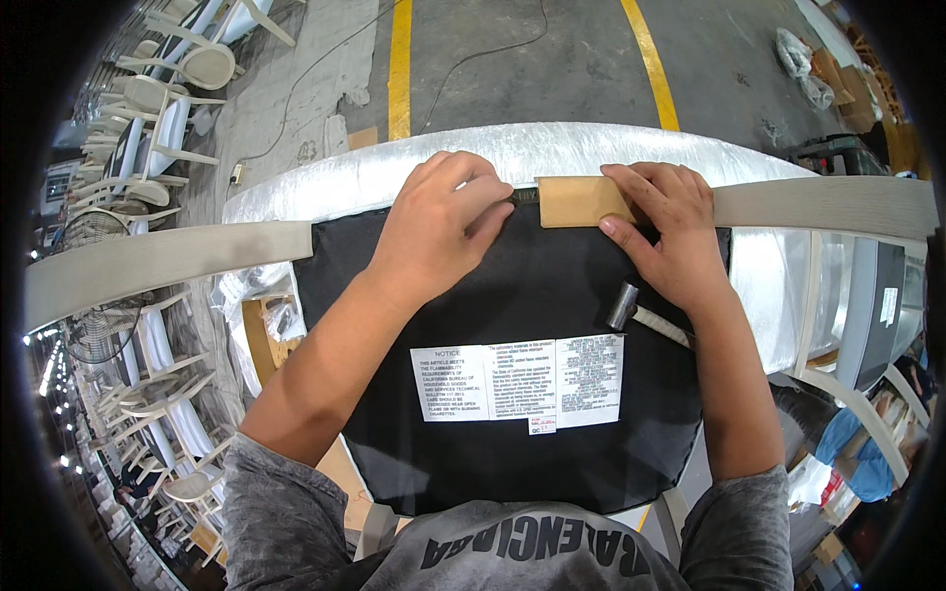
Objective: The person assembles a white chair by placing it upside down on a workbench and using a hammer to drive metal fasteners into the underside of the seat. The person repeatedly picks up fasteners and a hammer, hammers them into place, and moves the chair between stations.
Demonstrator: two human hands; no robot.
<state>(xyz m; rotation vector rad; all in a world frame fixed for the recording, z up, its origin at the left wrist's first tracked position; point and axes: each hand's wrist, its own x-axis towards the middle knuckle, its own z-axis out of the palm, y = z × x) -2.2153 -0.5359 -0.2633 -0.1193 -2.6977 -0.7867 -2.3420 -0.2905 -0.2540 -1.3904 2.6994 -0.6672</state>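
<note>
A chair lies upside down before me, its seat underside covered in black fabric (512, 295) with a white label (517, 379) on it. My left hand (439, 222) presses down at the fabric's far edge, fingers curled, next to a tan wooden block (581, 200). My right hand (665, 231) lies flat on that block and the fabric, fingers spread over the block's right end. A small hammer (641, 313) with a metal head rests under my right wrist. The pale grey chair frame rail (168, 261) runs across left and right.
The chair rests on a plastic-wrapped white surface (552, 148). Several white chairs (163, 108) stand stacked at the left and lower left. The concrete floor beyond bears yellow lines (399, 59) and a cable. More chair frames and bags lie at the right.
</note>
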